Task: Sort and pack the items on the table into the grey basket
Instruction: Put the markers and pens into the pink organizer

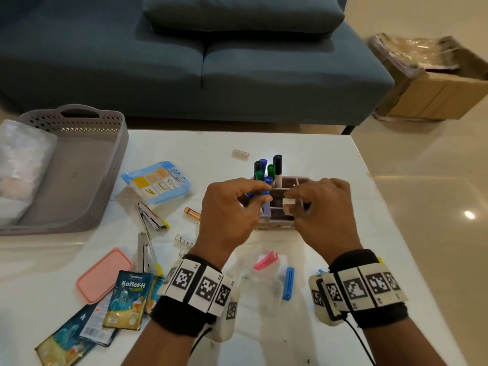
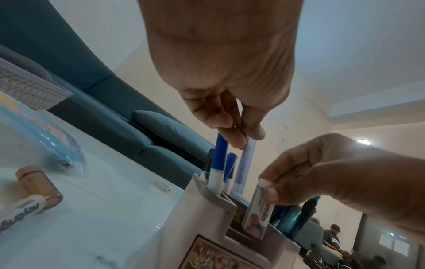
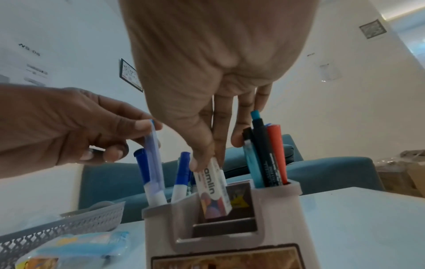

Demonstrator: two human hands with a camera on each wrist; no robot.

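The right hand [image 3: 207, 76] pinches a white Camlin eraser [image 3: 214, 189] between thumb and fingertips, its lower end inside the middle compartment of the grey desk organizer [image 3: 220, 234]. The left hand [image 2: 220, 60] pinches a translucent blue pen [image 2: 243, 167] by its top, upright over the organizer's marker-filled corner. The grey basket [image 1: 87, 165] sits at ten o'clock from the organizer on the white table [image 1: 343, 186], well apart. A gold battery [image 1: 192, 213] lies at nine o'clock, near the left hand.

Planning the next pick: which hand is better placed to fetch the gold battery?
Probably the left hand: the gold battery lies just to its left; the right hand is farther off.
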